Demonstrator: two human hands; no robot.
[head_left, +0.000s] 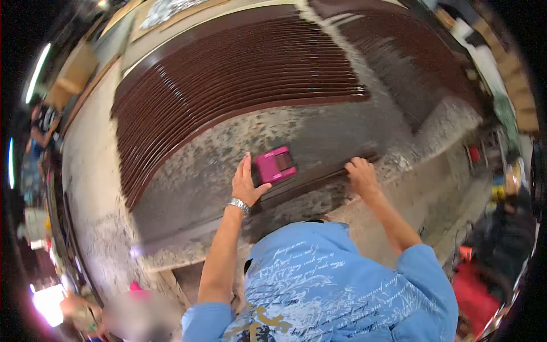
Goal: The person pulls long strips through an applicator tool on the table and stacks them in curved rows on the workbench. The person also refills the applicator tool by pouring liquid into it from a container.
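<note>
A magenta block-shaped tool (272, 165) with a dark recess lies on the stained table near its front edge. My left hand (245, 183), a metal watch at the wrist, is at the block's left side with thumb and fingers apart; whether it touches the block is unclear. A long, thin dark brown strip (307, 186) runs along the front of the table. My right hand (362, 175) has its fingers curled over the right part of this strip. Beyond my hands, many dark brown strips (239, 68) lie side by side in a wide curved row.
More dark brown material (410, 62) covers the table's far right. Cardboard boxes (77, 65) stand at the far left. Another person (44, 128) is at the left edge, and a blurred figure (142, 316) is at the lower left. A red item (478, 299) is at the lower right.
</note>
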